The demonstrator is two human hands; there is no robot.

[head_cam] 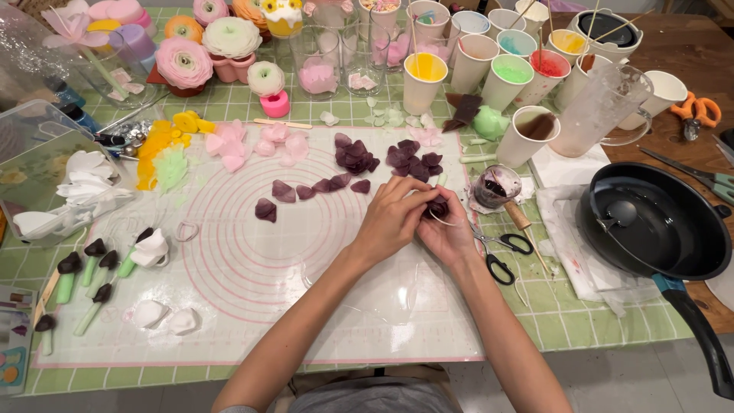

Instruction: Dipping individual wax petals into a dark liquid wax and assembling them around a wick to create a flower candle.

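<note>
Both hands, left hand and right hand, grip one dark purple flower beside six loose petals

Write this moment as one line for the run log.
left hand: on dark flower | right hand: holding dark flower | surface: silicone mat | nearby: scissors, loose dark petals
</note>
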